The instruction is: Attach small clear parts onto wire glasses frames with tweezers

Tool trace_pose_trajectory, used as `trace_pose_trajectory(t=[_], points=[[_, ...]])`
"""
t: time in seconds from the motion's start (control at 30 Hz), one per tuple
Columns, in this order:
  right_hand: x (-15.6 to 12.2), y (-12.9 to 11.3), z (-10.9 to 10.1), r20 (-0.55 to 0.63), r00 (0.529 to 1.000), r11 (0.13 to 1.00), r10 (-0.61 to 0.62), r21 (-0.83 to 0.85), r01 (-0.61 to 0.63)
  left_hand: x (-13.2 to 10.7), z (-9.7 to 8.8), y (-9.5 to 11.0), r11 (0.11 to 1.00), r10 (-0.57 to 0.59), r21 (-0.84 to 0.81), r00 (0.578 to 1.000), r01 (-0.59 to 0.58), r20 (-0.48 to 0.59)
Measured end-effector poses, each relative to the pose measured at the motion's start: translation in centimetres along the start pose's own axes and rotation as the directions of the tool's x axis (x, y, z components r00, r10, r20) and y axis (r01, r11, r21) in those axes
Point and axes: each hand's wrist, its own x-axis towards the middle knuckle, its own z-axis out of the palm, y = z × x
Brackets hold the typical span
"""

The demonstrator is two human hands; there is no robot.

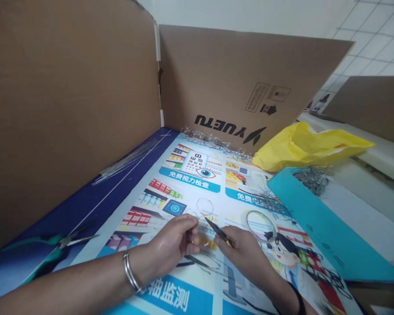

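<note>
Our left hand (179, 235) grip: shut tight, fingertips pinching thin wire (213, 207). Our right hand (244, 250) grip: wrapped round small dark pliers (217, 228), yellow bit showing. Pliers tip right by wire; we cannot tell if touching. Wire looks skinny, bent in round loop just past left fingers, over bright poster (223, 175) on blue desk (75, 210). Wire ring (248, 221) lies near right hand. Green-handled tool (61, 242) beside our left arm.
</note>
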Motion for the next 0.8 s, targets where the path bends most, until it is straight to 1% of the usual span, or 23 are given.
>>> trace_pose_trajectory(t=[0.07, 0.13, 0.27, 0.33, 0.43, 0.5, 0.6, 0.8], points=[[0.1, 0.1, -0.4, 0.025, 1.0, 0.999, -0.004, -0.042, 0.005, -0.3, 0.3, -0.2, 0.998, -0.046, -0.044, 0.999, 0.045, -0.018], [0.2, 0.2, -0.6, 0.038, 0.999, 0.997, -0.009, -0.077, 0.012, -0.4, 0.4, -0.4, 0.996, -0.08, -0.052, 0.997, 0.079, -0.018], [0.2, 0.4, -0.7, 0.051, 0.999, 0.996, -0.011, -0.086, 0.016, -0.5, 0.3, -0.5, 0.996, -0.071, -0.062, 0.997, 0.07, -0.015], [0.2, 0.4, -0.6, 0.059, 0.998, 0.996, -0.007, -0.084, 0.012, -0.5, 0.3, -0.7, 0.995, -0.08, -0.06, 0.997, 0.08, -0.003], [0.2, 0.3, -0.5, 0.065, 0.998, 0.995, 0.003, -0.098, 0.004, -0.6, 0.2, -1.0, 0.992, -0.125, -0.032, 0.992, 0.126, 0.032], [0.2, 0.3, -0.5, 0.066, 0.998, 0.995, 0.004, -0.098, 0.002, -0.6, 0.2, -1.2, 0.991, -0.131, -0.017, 0.99, 0.132, 0.053], [0.1, 0.1, -0.6, 0.084, 0.996, 0.998, -0.007, -0.055, 0.012, -0.5, 0.1, -1.2, 0.993, -0.118, -0.009, 0.991, 0.119, 0.067], [-0.1, 0.1, -1.0, 0.159, 0.987, 0.996, -0.024, 0.093, 0.009, -0.1, 0.0, -1.1, 0.992, -0.106, 0.067, 0.993, 0.103, 0.045]])
